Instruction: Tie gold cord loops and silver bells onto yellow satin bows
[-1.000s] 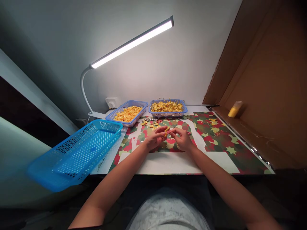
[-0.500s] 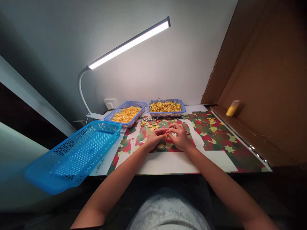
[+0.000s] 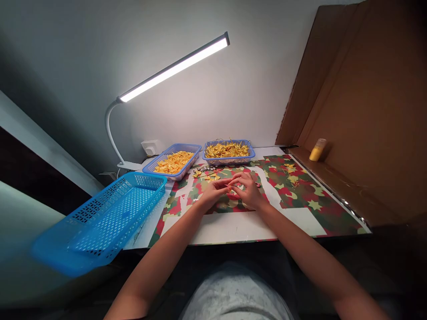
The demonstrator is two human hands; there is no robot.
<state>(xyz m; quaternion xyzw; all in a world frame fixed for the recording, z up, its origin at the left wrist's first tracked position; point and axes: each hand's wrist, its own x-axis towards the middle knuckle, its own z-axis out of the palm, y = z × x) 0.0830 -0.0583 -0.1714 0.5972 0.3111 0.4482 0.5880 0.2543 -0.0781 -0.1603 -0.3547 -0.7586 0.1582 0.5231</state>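
Observation:
My left hand (image 3: 213, 194) and my right hand (image 3: 248, 190) meet over the middle of the patterned mat (image 3: 290, 195), fingertips touching. Both are closed in a pinch around a small yellow piece (image 3: 229, 189), mostly hidden by the fingers, so its exact kind is unclear. Just beyond the left fingers lie a few loose yellow bow-like pieces (image 3: 212, 177). A row of small silvery round things (image 3: 206, 169) sits behind them. Close to the right hand is a small dark reddish item (image 3: 258, 185).
Yellow bow-like pieces fill one purple-blue basket (image 3: 182, 174); gold strands fill another basket (image 3: 228, 162). A blue basket (image 3: 113, 213) stands at the left, under a lit lamp (image 3: 176, 66). Gold scraps (image 3: 292, 173) and a yellow-filled bottle (image 3: 317, 150) are at right, by cardboard (image 3: 360, 111).
The view has shifted slightly. Both hands stay together at the same spot, with small finger movements; the yellow piece shows less between the fingertips.

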